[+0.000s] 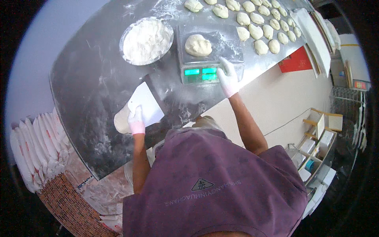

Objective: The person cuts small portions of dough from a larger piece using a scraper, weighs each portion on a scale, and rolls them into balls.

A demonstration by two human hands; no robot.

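My left hand (pixel 136 118), in a white glove with a pink cuff, grips a flat white dough scraper (pixel 146 103) over a larger lump of dough (pixel 122 121). Part of that lump is hidden by the hand and scraper. At the front right of a digital scale (pixel 194 79), my right hand (pixel 228 75), also gloved, rests with thumb and fingers apart beside the lit green displays. One piece of dough (pixel 198 45) sits on the scale's metal platform. A bowl of white flour (pixel 146 41) stands left of the scale.
Several dough pieces (pixel 256 31) lie in rows at the upper right of the floury dark table (pixel 88 97). The table's near edge runs close to my body. Stacked white sacks (pixel 41 142) stand at the left; a divided shelf holding containers (pixel 315 157) is at the right.
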